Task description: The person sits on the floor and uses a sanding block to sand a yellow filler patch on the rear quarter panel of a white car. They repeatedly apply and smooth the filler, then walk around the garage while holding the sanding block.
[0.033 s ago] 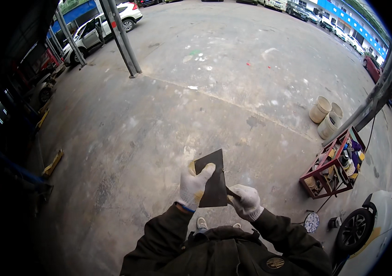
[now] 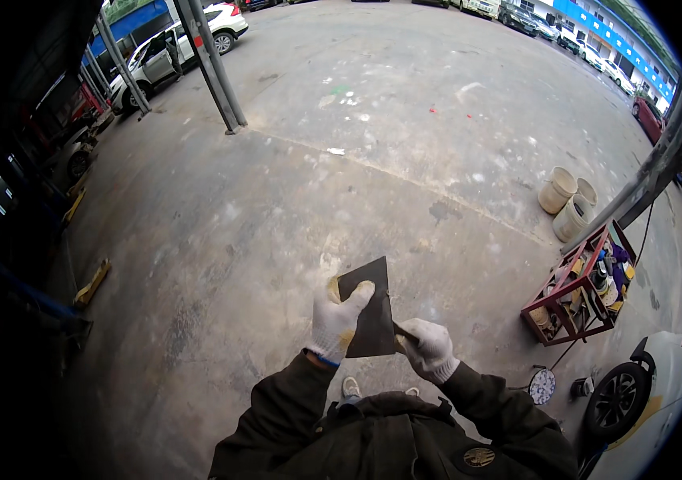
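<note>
A dark, flat, four-sided plate (image 2: 371,326) is held tilted in front of my body. My left hand (image 2: 331,322), in a white glove with yellowish stains, grips its left side, thumb lying across the face and fingers behind. At the plate's lower right edge, my right hand (image 2: 432,349), also in a white glove, is closed around a narrow dark strip like a tool handle (image 2: 407,334). The strip's far end meets the plate's edge, and whether it is a separate tool or part of the plate I cannot tell. My right fingertips are partly hidden.
A red metal cart (image 2: 571,288) full of bottles, rags and tools stands on the right, with several dirty buckets (image 2: 555,192) beyond it. A round patterned stool seat (image 2: 542,386) and a white car (image 2: 669,416) are at lower right. A grey post (image 2: 214,72) rises far left.
</note>
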### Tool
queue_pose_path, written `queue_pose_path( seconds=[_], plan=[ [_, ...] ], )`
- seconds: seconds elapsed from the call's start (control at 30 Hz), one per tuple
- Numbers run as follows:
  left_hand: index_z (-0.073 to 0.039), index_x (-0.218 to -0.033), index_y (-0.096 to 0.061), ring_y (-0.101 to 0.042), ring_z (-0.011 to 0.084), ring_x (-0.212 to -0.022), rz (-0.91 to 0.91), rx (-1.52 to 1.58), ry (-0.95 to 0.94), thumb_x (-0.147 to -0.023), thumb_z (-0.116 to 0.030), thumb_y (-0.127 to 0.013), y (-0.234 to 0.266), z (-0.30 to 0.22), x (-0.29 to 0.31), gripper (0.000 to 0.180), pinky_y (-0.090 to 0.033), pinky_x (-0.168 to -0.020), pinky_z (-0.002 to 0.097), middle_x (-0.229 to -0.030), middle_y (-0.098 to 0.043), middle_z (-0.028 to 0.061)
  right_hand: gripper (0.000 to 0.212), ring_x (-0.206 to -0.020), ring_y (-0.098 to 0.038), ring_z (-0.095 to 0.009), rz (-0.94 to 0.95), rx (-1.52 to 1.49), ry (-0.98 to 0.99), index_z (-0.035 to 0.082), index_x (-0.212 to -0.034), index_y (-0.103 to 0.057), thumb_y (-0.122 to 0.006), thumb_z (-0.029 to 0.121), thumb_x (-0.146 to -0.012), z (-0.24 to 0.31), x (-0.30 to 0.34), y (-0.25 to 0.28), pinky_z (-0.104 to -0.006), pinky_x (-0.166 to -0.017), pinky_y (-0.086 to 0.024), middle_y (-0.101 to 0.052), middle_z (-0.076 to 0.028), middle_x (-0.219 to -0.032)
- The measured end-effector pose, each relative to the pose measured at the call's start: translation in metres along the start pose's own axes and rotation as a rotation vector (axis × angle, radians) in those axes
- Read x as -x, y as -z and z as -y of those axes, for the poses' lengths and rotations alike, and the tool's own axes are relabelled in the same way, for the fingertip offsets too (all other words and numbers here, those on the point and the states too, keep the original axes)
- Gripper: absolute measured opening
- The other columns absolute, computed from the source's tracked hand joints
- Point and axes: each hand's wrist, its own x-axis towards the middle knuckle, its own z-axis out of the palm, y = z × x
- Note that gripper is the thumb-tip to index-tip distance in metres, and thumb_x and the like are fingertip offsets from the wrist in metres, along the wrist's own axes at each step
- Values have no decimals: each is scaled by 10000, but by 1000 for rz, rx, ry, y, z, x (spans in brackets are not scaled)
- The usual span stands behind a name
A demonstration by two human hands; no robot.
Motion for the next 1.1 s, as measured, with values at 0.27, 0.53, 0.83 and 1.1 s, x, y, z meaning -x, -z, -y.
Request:
queue_pose_path(
  seconds=[0.27, 0.53, 0.83, 1.1],
  plan=[
    [34, -1029, -651, -582, 49, -749, -112, 57, -57, -916, -83, -680, 6, 4, -26, 165, -469, -643, 206, -898, -657, -3, 408, -602, -543, -100, -254, -796, -1136, -5, -1086, -650, -590, 390, -1002, -11, 4, -9, -247, -563, -452, -629, -11, -760],
    [40, -982, -653, -604, 85, -733, 8, -82, -3, -901, -109, -689, 14, 23, -44, 172, -494, -643, 242, -860, -670, 27, 467, -507, -447, -150, 590, -2392, -680, -41, -1264, -489, -377, 364, -1059, -22, 40, -66, -289, -490, -465, -410, -29, -595],
    [59, -1017, -658, -635, 109, -759, 291, -418, 165, -863, -150, -710, -1, 55, -67, 264, -521, -673, 271, -868, -703, 76, 464, -498, -435, -142, 570, -2273, -838, -36, -1233, -498, -385, 376, -1052, -58, 40, -64, -284, -478, -446, -404, -21, -590],
    [61, -1033, -647, -613, 97, -806, 441, -614, 272, -860, -168, -719, -67, 105, -132, 296, -517, -723, 275, -901, -693, 72, 461, -489, -425, -134, 536, -2281, -903, -31, -1206, -506, -391, 386, -1045, -151, 19, -21, -280, -467, -429, -399, -14, -585]
  ],
)
